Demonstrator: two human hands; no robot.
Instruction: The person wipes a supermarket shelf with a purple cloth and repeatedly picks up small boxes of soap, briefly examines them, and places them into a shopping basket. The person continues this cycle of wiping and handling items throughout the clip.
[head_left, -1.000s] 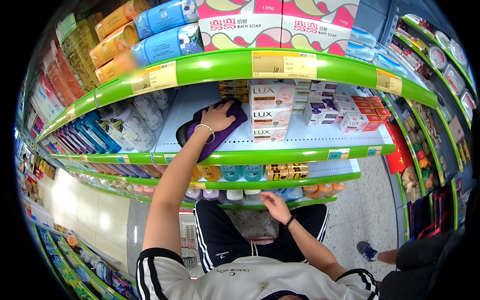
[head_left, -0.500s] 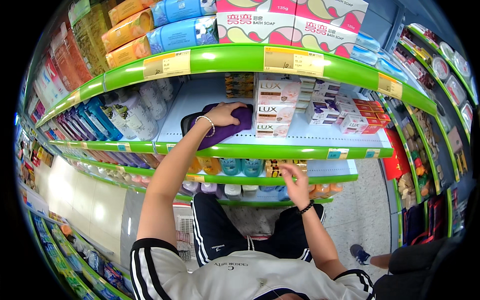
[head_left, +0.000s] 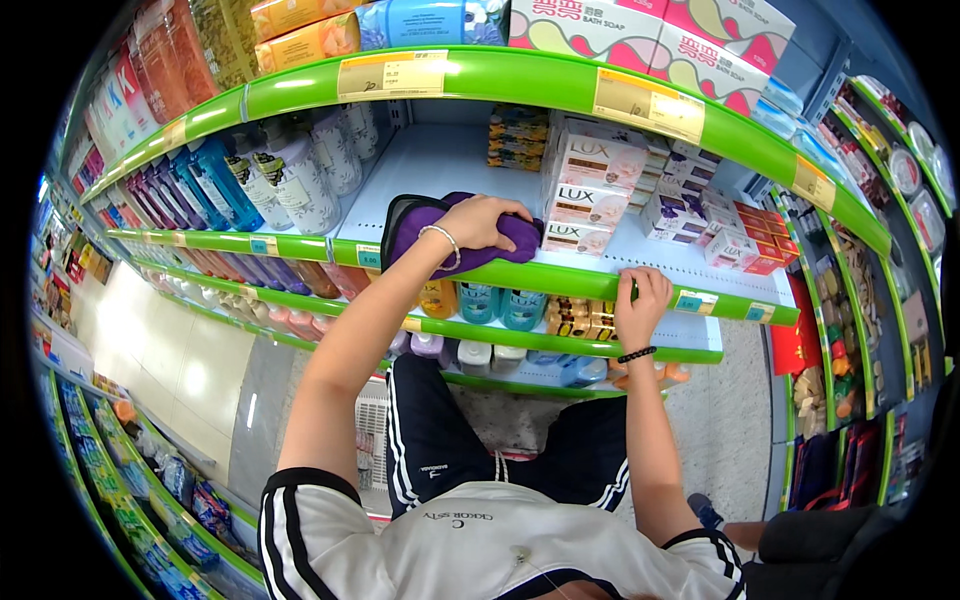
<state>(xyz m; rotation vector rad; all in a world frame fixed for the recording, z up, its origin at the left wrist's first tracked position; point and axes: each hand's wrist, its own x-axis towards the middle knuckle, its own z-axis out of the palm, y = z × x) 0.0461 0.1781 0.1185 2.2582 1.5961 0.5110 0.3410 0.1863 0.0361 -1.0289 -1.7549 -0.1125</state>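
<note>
My left hand (head_left: 487, 222) is pressed palm-down on a bunched purple cloth (head_left: 516, 249) with a black edge, its fingers curled over the fabric. The cloth lies at the front of the middle shelf (head_left: 400, 160), just left of a stack of white and pink soap boxes (head_left: 590, 195). My right hand (head_left: 643, 298) has its fingers hooked over the green front strip (head_left: 575, 283) of the same shelf, right of the cloth and below the soap boxes.
Pump bottles (head_left: 295, 185) crowd the shelf's left part; small red boxes (head_left: 765, 237) sit at its right. Above runs another green-edged shelf (head_left: 520, 78) with large soap packs. Bottles (head_left: 478, 303) fill the shelf below. A basket (head_left: 372, 440) stands beside my leg.
My right hand has come from hanging in front of the lower shelf up to the middle shelf's green strip. My left hand stays on the cloth. The view has shifted.
</note>
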